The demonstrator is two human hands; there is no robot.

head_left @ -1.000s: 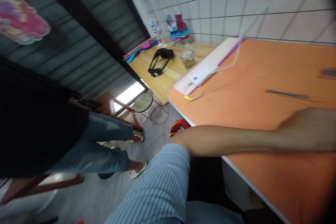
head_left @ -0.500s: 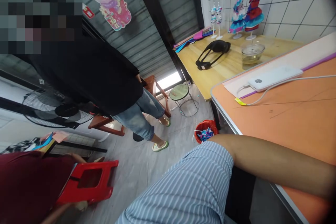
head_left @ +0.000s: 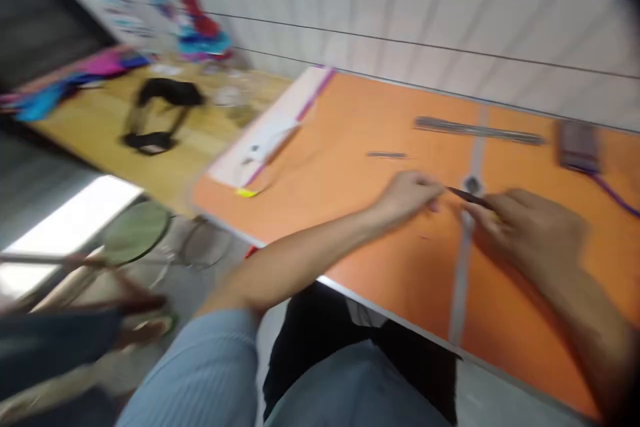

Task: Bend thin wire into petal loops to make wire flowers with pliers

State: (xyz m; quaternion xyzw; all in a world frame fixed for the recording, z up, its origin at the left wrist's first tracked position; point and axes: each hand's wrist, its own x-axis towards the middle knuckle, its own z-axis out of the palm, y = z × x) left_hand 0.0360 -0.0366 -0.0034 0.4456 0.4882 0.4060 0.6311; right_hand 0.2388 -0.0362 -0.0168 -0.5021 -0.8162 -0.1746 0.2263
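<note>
The picture is smeared by head motion. My left hand rests on the orange table top, fingers curled toward a thin dark stick-like tool. My right hand is closed around the other end of that tool. A pale strip runs across the orange surface under both hands. A small round dark thing lies just behind the tool. Several thin grey rods lie farther back near the wall.
A white power bank sits on a pale board at the table's left edge. A wooden table to the left holds black goggles, coloured sheets and small dress figures. A dark flat object lies at far right. A round stool stands below.
The view has swung from the room and the standing person back to the orange table. Both my hands have come into view, meeting at the thin tool.
</note>
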